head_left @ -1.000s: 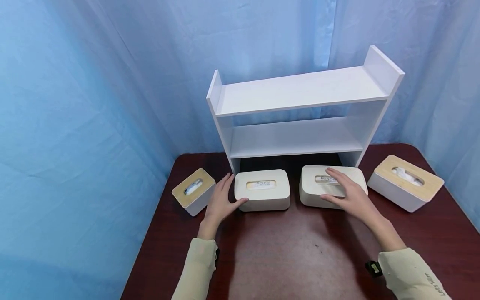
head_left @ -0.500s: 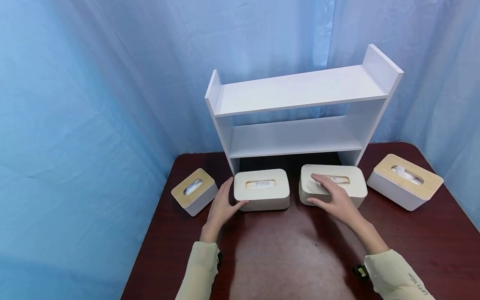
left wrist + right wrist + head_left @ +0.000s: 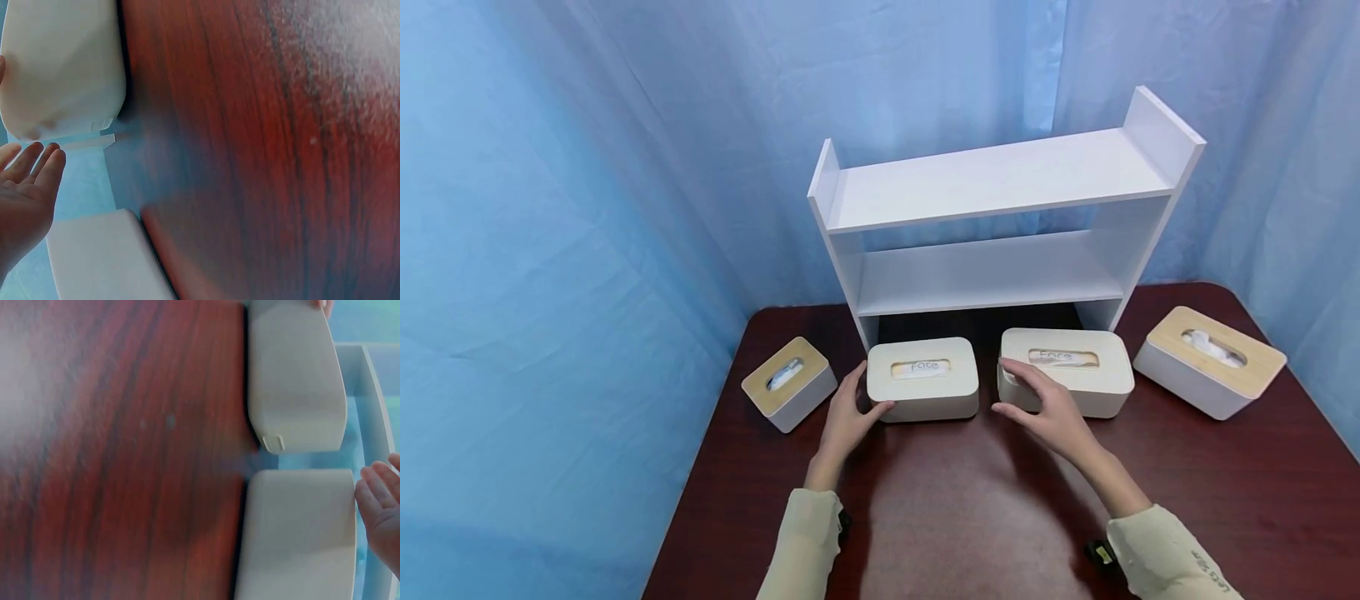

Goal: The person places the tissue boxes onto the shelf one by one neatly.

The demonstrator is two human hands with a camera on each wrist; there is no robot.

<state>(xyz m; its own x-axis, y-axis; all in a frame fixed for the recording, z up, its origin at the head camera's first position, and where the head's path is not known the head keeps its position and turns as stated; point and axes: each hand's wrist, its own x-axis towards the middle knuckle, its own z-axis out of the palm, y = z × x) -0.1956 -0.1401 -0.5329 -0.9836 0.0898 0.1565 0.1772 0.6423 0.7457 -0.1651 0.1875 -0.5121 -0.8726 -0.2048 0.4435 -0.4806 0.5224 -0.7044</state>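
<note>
Two cream tissue boxes marked "Face" stand side by side in front of the shelf. At the left end of the left cream tissue box (image 3: 925,408) is my left hand (image 3: 846,425), its fingers spread along the side and the thumb by the front top edge. The left wrist view shows the fingers (image 3: 53,169) fairly straight, close to the box; contact is unclear. My right hand (image 3: 1052,417) hovers at the left front part of the right cream tissue box (image 3: 1105,387), thumb and fingers apart, with nothing held. In the right wrist view its fingers (image 3: 375,487) lie near that box's top edge.
Behind the boxes rises a white two-tier shelf (image 3: 992,271). A small wood-topped tissue box (image 3: 805,400) sits to the left, and a larger wood-topped tissue box (image 3: 1187,383) to the right. Blue curtains (image 3: 587,250) surround the dark red table (image 3: 940,508).
My right hand has moved left across the right cream tissue box toward the gap between the two. The left hand has shifted only slightly, lower along its box. The boxes stay put.
</note>
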